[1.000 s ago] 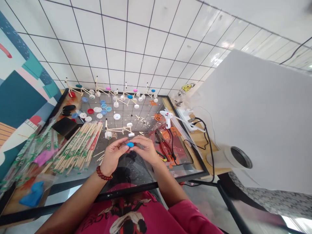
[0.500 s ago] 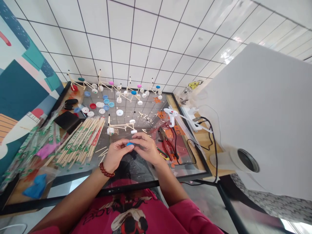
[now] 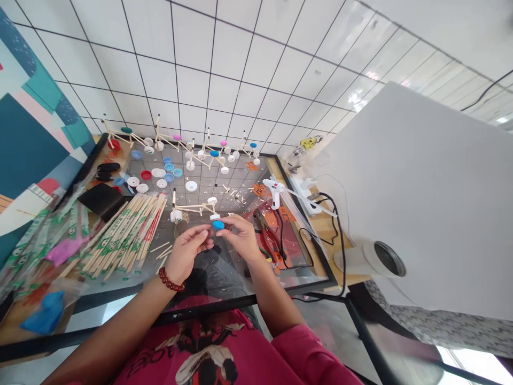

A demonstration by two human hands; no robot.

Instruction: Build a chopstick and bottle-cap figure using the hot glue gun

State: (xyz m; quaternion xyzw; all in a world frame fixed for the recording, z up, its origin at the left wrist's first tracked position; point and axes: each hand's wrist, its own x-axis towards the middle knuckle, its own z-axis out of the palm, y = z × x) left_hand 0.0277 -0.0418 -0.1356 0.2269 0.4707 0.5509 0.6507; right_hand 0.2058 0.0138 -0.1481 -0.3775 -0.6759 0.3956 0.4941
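Note:
A small, smooth blue oval piece of clay (image 3: 218,225) is pinched between the thumb and fingers of my right hand (image 3: 241,239). Just left of it is my left hand (image 3: 187,252), wearing a red bead bracelet; its fingers are loosely curled, apart from the clay, with nothing seen in them. Right behind the clay stands a small three-wheeled frame (image 3: 194,207) of wooden sticks with white bottle-cap wheels. Farther back, several similar stick frames (image 3: 204,155) carry blue, pink or green oval pieces on top.
Wrapped chopsticks (image 3: 124,235) lie in a pile on the left, near a bag of blue clay (image 3: 45,313). Loose bottle caps (image 3: 169,167) are spread behind. At the right are a white glue gun (image 3: 274,192), red-handled pliers (image 3: 272,235) and a black cable (image 3: 342,240).
My hands have drawn apart. The blue clay piece, held between both hands before, is now in my right hand alone, raised slightly. The view has shifted a little.

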